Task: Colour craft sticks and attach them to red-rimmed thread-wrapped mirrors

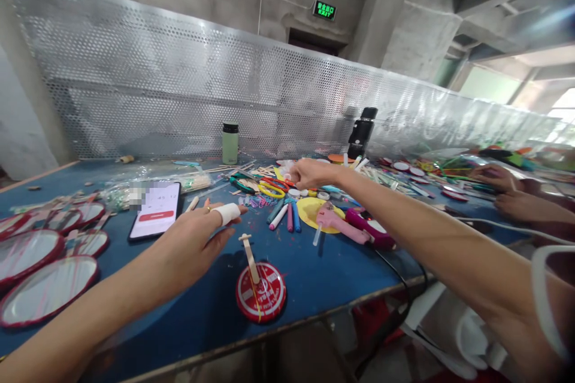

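Observation:
My left hand (197,239) hovers over the blue table beside a phone (157,210), fingers stretched out, holding nothing; white tape wraps one finger. In front of it lies a round red lid (261,292) with white print, a wooden stick (250,257) standing up from it at a slant. My right hand (309,173) reaches far forward into the pile of supplies, its fingers curled down beside a clear plastic bag (286,167); what they pinch is hidden. Near it are yellow-handled scissors (271,190), several markers (290,215) and small white caps (294,193).
A pink glue gun (344,224) rests on a yellow disc (308,209), its cord running off the front edge. Red-rimmed discs (49,290) crowd the left. A green bottle (230,143) and a black bottle (362,133) stand by the perforated metal screen. Another person's hands (507,191) work at right.

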Available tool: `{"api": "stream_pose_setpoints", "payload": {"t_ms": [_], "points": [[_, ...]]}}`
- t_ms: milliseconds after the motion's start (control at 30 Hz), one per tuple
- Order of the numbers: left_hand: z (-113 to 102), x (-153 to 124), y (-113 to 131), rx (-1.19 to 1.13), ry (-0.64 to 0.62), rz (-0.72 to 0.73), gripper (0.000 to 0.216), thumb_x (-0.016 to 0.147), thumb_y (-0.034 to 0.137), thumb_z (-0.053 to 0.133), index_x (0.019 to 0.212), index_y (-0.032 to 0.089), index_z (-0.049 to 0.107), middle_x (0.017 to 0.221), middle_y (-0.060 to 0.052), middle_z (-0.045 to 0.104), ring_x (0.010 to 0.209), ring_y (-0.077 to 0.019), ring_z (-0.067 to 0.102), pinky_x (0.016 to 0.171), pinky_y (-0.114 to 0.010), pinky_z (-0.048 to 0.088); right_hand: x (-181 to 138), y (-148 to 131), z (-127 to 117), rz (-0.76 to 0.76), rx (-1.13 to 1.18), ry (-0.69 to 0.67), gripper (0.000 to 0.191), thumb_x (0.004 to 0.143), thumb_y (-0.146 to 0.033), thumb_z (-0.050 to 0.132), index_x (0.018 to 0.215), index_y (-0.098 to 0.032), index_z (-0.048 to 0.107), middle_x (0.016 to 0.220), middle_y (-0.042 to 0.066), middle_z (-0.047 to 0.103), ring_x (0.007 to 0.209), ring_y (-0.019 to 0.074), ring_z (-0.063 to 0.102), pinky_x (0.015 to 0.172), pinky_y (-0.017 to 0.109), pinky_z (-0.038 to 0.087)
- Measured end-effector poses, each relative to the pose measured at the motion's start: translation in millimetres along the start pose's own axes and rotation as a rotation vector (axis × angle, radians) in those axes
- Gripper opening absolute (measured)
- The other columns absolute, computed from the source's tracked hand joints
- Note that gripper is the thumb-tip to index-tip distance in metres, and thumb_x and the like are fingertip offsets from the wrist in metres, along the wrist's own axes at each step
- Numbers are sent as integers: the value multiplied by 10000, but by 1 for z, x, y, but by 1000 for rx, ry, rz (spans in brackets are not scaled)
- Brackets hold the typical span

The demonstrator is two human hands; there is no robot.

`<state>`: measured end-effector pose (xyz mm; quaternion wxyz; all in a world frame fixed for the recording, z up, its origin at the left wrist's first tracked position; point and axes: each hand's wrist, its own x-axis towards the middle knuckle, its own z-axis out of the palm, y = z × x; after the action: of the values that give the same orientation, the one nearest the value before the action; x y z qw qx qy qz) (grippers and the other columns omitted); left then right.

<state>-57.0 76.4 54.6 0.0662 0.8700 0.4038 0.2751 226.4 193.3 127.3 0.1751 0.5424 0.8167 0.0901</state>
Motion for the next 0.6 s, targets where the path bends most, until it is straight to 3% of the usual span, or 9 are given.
{"api": "stream_pose_setpoints", "payload": {"t_ms": [100,233,467,600], "points": [[-2,0,-3,-11,7,-6,440,965,340,380,1253,142,647,1193,-133,741,1089,-322,683,920,-472,531,8,-20,-9,-60,43,30,253,959,-354,616,1087,-138,650,1054,52,682,908,188,669,793,367,568],[-5,-2,-4,26,-22,-28,465,958,357,347,1188,121,675,1129,-171,753,1024,-361,697,871,-505,533,12,-41,-3,-56,31,18,253,956,-351,622,1083,-135,658,1086,60,681,937,197,669,818,382,567],[-3,-3,-3,13,14,-10,450,953,344,384,1242,136,658,1184,-138,744,1071,-337,680,897,-473,529,-17,-10,13,81,-59,-99,245,953,-346,630,1078,-137,657,1076,63,683,952,200,672,843,401,564],[-2,-2,-2,23,8,6,464,956,352,371,1248,135,660,1177,-137,746,1072,-349,679,907,-504,524,-20,-13,24,154,-118,-193,255,951,-343,633,1108,-142,647,1097,67,676,956,201,670,843,407,566]]}}
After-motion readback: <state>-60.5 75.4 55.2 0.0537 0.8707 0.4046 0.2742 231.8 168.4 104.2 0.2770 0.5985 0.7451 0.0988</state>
